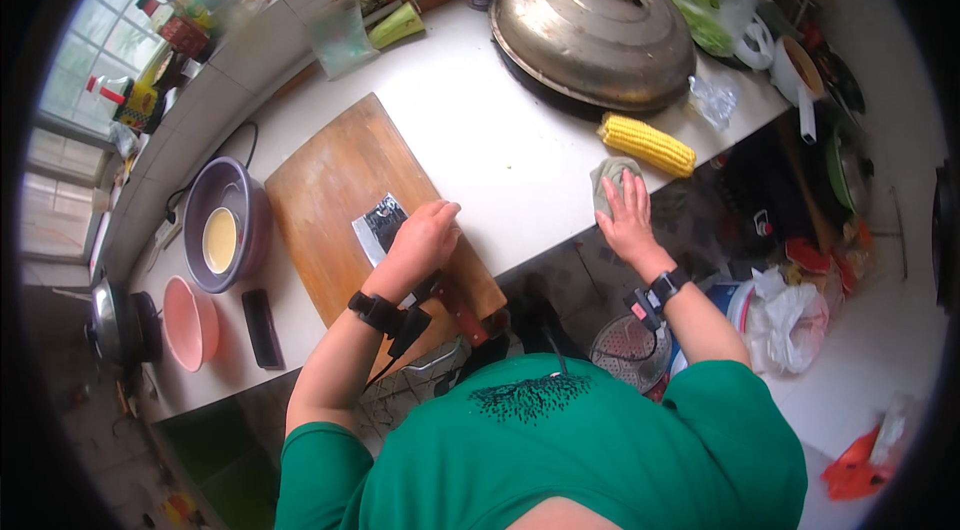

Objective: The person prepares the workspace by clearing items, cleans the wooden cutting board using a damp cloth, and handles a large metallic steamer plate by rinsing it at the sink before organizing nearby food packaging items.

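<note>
My right hand (627, 216) lies with fingers extended on a folded grey-green cloth (606, 185) at the counter's front edge. Just beyond the cloth is a yellow corn cob (647, 145). My left hand (424, 237) is over a wooden cutting board (337, 155), its fingers curled in and nothing visible in them; the palm is hidden. Beneath this hand a cleaver rests on the board. Its dark, shiny blade (381, 224) shows on the far side, and its reddish-brown handle (463, 312) points towards me past the board's front edge.
A large domed metal lid (592, 31) covers a pan at the back right. Left of the board stand a purple basin (225, 185) with a pale yellow bowl (221, 241) inside, a pink bowl (190, 323) and a black phone (261, 327). A green vegetable piece (397, 25) lies against the wall.
</note>
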The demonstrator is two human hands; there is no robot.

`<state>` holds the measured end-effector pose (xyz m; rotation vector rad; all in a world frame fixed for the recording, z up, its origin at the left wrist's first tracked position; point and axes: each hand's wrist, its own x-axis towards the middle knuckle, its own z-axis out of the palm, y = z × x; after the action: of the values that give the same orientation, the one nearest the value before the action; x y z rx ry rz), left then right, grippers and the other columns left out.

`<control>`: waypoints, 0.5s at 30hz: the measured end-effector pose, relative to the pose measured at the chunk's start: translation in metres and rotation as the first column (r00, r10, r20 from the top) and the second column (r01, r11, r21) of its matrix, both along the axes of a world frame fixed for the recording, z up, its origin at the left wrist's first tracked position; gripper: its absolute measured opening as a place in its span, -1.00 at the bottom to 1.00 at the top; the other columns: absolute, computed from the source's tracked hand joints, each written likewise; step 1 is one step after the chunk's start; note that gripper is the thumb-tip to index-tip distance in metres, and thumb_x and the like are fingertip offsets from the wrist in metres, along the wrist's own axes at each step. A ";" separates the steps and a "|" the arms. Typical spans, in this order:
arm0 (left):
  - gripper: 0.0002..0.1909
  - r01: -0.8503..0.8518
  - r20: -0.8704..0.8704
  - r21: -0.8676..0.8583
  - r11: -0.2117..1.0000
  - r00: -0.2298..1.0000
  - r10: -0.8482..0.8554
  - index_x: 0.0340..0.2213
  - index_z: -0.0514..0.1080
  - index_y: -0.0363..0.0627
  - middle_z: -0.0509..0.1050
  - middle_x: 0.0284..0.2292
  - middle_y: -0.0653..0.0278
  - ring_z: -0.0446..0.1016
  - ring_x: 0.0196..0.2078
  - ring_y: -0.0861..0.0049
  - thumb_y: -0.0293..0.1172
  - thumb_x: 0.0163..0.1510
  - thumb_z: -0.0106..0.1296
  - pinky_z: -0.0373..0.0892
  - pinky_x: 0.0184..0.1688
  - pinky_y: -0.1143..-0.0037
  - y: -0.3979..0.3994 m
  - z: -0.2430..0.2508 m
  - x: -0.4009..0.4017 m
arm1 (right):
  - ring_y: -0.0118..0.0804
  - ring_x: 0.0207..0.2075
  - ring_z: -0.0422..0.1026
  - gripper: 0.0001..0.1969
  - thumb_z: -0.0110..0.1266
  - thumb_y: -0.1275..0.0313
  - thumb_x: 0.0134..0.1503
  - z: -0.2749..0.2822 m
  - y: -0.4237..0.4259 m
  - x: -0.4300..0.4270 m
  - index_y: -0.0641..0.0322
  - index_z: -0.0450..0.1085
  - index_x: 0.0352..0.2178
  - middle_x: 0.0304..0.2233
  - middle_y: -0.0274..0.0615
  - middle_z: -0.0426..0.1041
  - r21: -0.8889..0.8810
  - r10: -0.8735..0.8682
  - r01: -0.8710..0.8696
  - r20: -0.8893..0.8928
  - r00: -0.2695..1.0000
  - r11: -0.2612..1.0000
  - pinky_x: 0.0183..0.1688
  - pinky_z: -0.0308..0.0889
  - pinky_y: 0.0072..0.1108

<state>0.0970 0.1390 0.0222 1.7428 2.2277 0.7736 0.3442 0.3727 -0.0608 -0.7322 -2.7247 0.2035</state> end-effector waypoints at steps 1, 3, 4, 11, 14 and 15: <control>-0.74 -0.020 -0.009 -0.006 1.000 1.000 0.020 -0.34 0.29 -0.28 0.35 -0.37 0.04 0.32 -0.26 0.18 -0.55 -0.18 -0.08 0.29 -0.23 0.41 0.004 -0.006 -0.005 | 0.14 0.08 -0.14 -0.38 -0.01 0.25 -0.10 0.003 -0.001 -0.006 -0.01 0.00 0.03 0.08 0.07 -0.12 -0.045 -0.014 0.015 0.033 0.999 0.999 0.09 -0.19 -0.21; -0.65 -0.110 -0.070 -0.004 0.994 0.992 0.109 -0.26 0.26 -0.31 0.31 -0.26 -0.02 0.29 -0.18 0.14 -0.53 -0.18 -0.06 0.26 -0.14 0.41 0.014 -0.015 -0.019 | 0.14 0.10 -0.17 -0.38 -0.02 0.23 -0.09 0.005 0.003 -0.017 -0.03 0.00 0.04 0.09 0.06 -0.13 -0.092 -0.011 0.016 0.062 0.998 0.996 0.11 -0.24 -0.21; -0.65 -0.123 -0.076 -0.007 0.992 0.990 0.122 -0.26 0.26 -0.31 0.31 -0.26 -0.02 0.29 -0.18 0.14 -0.53 -0.18 -0.06 0.26 -0.14 0.41 0.018 -0.017 -0.027 | 0.15 0.10 -0.18 -0.39 -0.04 0.22 -0.08 0.006 0.006 -0.021 -0.03 0.00 0.04 0.09 0.05 -0.14 -0.109 0.058 -0.050 0.072 0.996 0.993 0.11 -0.25 -0.20; -0.55 -0.302 -0.122 -0.085 0.950 0.949 0.291 -0.18 0.19 -0.34 0.23 -0.15 -0.06 0.20 -0.08 0.12 -0.46 -0.15 -0.03 0.17 -0.03 0.40 0.034 -0.048 -0.080 | 0.18 0.11 -0.20 -0.44 -0.11 0.23 -0.02 0.012 0.036 -0.101 -0.10 -0.03 0.04 0.11 0.05 -0.18 -0.213 0.298 -0.277 0.073 0.952 0.937 0.10 -0.28 -0.16; -0.51 -0.332 -0.179 -0.070 0.941 0.932 0.316 -0.14 0.16 -0.36 0.21 -0.11 -0.06 0.15 -0.04 0.10 -0.42 -0.13 -0.02 0.12 0.02 0.39 0.037 -0.055 -0.095 | 0.22 0.10 -0.20 -0.44 -0.13 0.23 -0.02 0.013 0.046 -0.144 -0.11 -0.06 0.05 0.12 0.04 -0.20 -0.259 0.301 -0.271 0.086 0.950 0.927 0.09 -0.27 -0.12; -0.49 -0.347 -0.207 -0.080 0.935 0.923 0.324 -0.13 0.15 -0.36 0.18 -0.09 -0.06 0.12 -0.01 0.09 -0.39 -0.12 -0.02 0.09 0.04 0.38 0.039 -0.057 -0.100 | 0.22 0.10 -0.20 -0.44 -0.13 0.23 -0.02 0.013 0.047 -0.155 -0.11 -0.06 0.05 0.12 0.04 -0.20 -0.258 0.307 -0.276 0.087 0.948 0.926 0.09 -0.27 -0.12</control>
<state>-0.0025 0.1782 -0.0343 1.4533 2.6882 0.5414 0.1890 0.4201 -0.0475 -0.4023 -2.9550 0.5867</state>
